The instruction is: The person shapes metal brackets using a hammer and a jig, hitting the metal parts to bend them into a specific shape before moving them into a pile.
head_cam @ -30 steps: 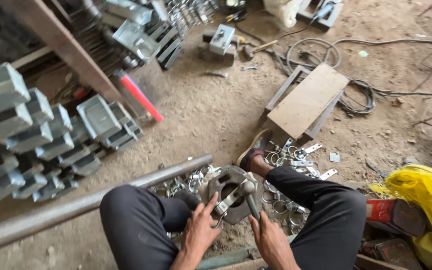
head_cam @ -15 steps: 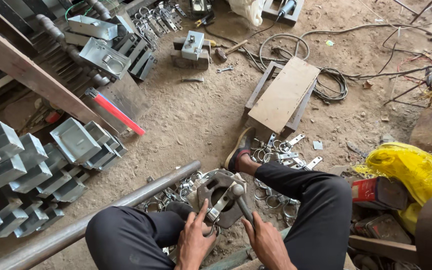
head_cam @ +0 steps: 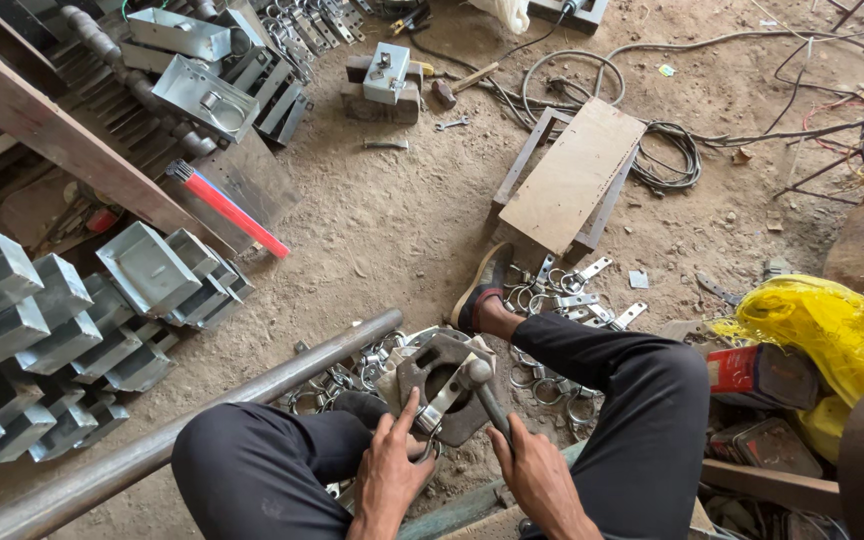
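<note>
I sit on the dirt floor with my legs apart. Between my knees lies a thick metal block (head_cam: 434,372) with a round hole. My left hand (head_cam: 392,468) pins a small metal clamp piece (head_cam: 439,407) against it. My right hand (head_cam: 539,478) grips the handle of a hammer (head_cam: 479,385), whose head rests on the block. Loose metal ring clamps (head_cam: 562,292) lie scattered about my right foot.
A long steel pipe (head_cam: 252,395) runs diagonally past my left knee. Stacks of grey metal boxes (head_cam: 62,320) stand at left. A low wooden stool (head_cam: 572,175), cables (head_cam: 667,150), a yellow bag (head_cam: 827,325) and a red-handled tool (head_cam: 227,208) lie around.
The view has shifted right and slightly down. Both hands stay on the block, and the hammer remains on it in nearly the same pose.
</note>
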